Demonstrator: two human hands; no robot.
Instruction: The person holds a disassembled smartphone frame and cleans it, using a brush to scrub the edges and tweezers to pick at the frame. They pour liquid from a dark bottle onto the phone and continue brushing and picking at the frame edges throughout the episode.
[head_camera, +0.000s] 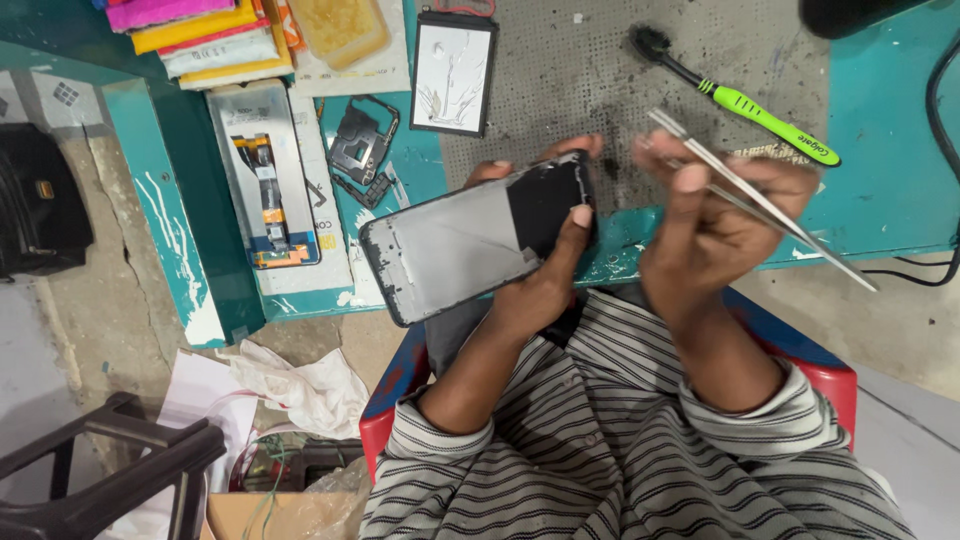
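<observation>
Fingers of the left hand clasp an opened phone, right hand pinching tweezers beside a toothbrush.

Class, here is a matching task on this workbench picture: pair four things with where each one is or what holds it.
Things:
1. opened phone
2. tweezers
3. green-handled brush
4. crumpled white cloth

Places:
A. on the grey perforated mat
B. in the right hand
C. on the floor beside the red stool
D. in the left hand

Pairs: 1-D, 2-B, 3-A, 4-C.
</observation>
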